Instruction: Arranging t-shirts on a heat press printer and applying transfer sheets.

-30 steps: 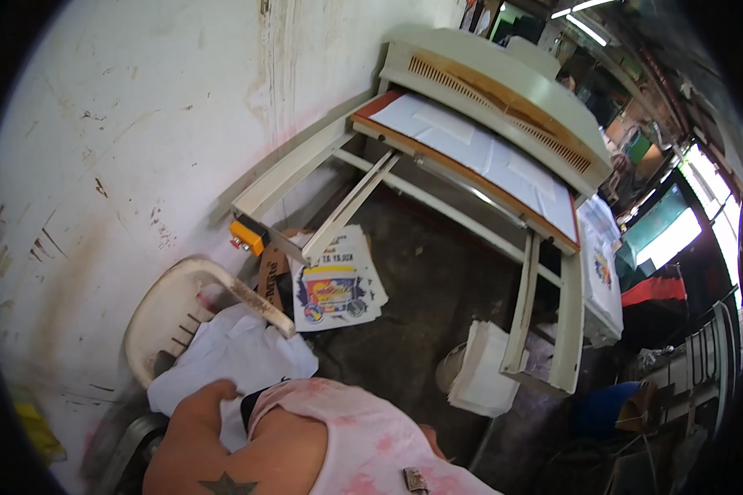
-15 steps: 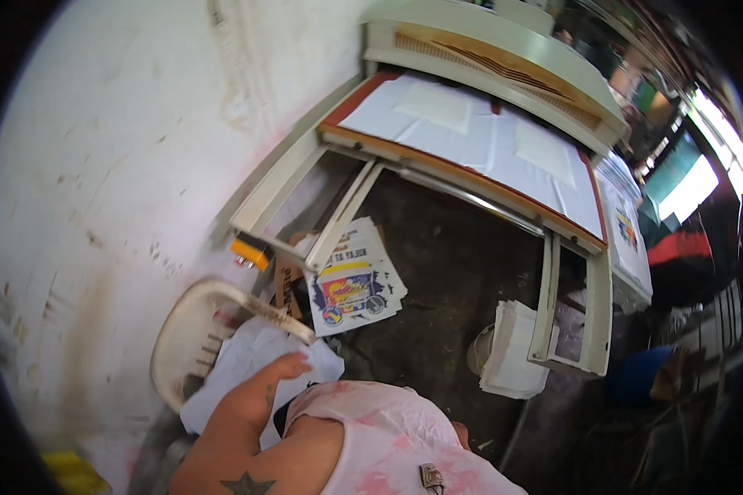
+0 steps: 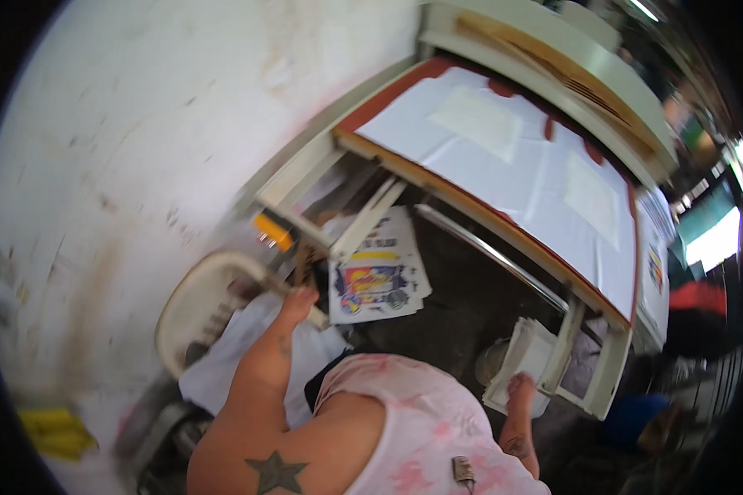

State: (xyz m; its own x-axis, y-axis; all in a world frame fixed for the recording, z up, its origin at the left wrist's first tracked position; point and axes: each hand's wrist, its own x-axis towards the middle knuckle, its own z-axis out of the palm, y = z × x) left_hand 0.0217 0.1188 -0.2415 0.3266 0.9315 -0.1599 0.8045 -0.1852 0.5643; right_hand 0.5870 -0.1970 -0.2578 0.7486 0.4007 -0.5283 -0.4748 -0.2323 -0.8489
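My left hand (image 3: 300,305) is beside the arm of a white plastic chair (image 3: 173,322), above a white cloth (image 3: 248,338) draped on its seat. My right hand (image 3: 520,386) is low on the right, over a stack of pale paper sheets (image 3: 527,351); whether it touches them I cannot tell. Both hands are small and blurred, so their fingers do not show clearly. Ahead, a large press machine (image 3: 545,33) has a white fabric (image 3: 537,165) spread on its reddish-brown pad. Two off-white sheets (image 3: 477,124) lie on that fabric.
Colourfully printed sheets (image 3: 376,289) are under the machine's left frame, near a yellow control box (image 3: 274,233). A wall (image 3: 124,148) bounds the left side. More white printed pieces (image 3: 654,272) are stacked right of the press. A yellow object (image 3: 58,433) is at lower left.
My left hand has moved up and away from the cloth toward the chair arm. My right hand, mostly hidden before, has come out over the paper stack. The view has shifted closer to the press.
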